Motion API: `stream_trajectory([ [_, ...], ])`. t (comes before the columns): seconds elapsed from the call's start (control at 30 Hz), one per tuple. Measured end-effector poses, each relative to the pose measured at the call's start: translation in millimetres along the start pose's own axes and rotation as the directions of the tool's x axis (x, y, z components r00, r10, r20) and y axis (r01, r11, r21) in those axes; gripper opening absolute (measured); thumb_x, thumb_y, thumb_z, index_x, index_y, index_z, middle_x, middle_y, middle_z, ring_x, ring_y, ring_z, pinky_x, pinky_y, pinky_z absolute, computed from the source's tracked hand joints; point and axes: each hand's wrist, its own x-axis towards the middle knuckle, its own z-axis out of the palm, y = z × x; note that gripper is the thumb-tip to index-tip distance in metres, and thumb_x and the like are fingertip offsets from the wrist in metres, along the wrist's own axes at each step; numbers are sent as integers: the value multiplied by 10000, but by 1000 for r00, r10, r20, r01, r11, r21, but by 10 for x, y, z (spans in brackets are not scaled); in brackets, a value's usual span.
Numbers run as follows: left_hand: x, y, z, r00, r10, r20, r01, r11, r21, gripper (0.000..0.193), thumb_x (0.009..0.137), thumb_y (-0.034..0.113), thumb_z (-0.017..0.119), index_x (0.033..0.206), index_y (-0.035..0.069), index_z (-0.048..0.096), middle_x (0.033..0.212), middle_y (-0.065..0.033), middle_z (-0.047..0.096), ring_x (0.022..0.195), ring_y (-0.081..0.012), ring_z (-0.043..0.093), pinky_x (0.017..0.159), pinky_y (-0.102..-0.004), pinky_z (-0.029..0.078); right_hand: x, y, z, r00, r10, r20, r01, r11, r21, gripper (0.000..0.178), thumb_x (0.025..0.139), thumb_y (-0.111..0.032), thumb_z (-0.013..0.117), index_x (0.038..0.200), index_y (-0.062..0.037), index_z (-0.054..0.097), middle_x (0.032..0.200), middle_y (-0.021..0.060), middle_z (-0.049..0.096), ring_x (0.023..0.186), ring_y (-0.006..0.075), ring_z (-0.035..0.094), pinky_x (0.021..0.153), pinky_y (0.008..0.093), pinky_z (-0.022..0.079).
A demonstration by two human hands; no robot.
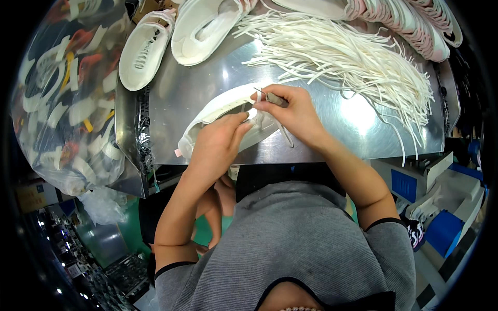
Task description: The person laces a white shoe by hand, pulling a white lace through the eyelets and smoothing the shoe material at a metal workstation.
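A white shoe upper (222,105) lies on its side on the metal table in front of me. My left hand (213,144) is closed on the upper's near edge, thumb and fingers pinching it close to the eyelets. Just to the right, my right hand (296,113) grips a small hooked tool (276,99) with a short, thick handle, its thin metal tip pointing left. Thumb and forefinger of that hand also meet at a white shoelace (259,96) by the upper's edge. Loose lace ends (286,136) hang below the right hand.
A big pile of white laces (337,52) covers the table's far right. More white uppers (147,52) lie at the far left, and a row of stacked pinkish-white uppers (399,26) at the back right. On the left stands a clear plastic bag of scraps (78,103).
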Motion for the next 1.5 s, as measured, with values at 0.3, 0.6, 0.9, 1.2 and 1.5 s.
stream_trajectory([
  [0.3,190,-107,276,978,-210,-4,210,977,-34,180,877,164,694,919,-10,700,727,-92,678,647,-146,631,637,-279,488,73,185,53,997,-6,-80,6,1000,4,227,862,-127,697,1047,-8,640,820,92,686,775,156,639,714,281,489],
  [0.6,234,-153,283,974,-225,1,224,967,-118,161,861,167,698,862,6,701,693,-73,663,623,-145,612,599,-272,477,-438,144,-105,998,39,52,-35,995,-92,154,910,-168,608,938,-22,572,745,146,676,684,317,669,651,391,507],
  [0.9,146,-172,240,988,-130,78,145,960,-238,164,815,113,717,947,21,684,796,-131,687,668,-260,659,620,-344,497,-354,160,-56,993,25,116,17,938,-347,131,884,-151,617,925,-35,572,712,152,663,683,354,658,627,442,509],
  [1.2,-126,-72,237,996,83,-40,-84,996,-34,236,795,-9,705,1019,6,634,854,-128,659,744,-252,657,673,-305,508,-517,31,-136,978,1,208,108,854,-509,164,904,-123,615,1011,-26,536,750,176,650,732,318,668,652,371,518],
  [1.5,-150,12,114,982,190,-18,-190,982,3,168,899,83,624,1046,1,633,919,-123,679,831,-285,661,735,-334,514,-261,32,-456,983,183,-9,-183,983,29,417,804,-154,763,1109,-63,493,932,91,610,847,122,577,714,258,489],
])
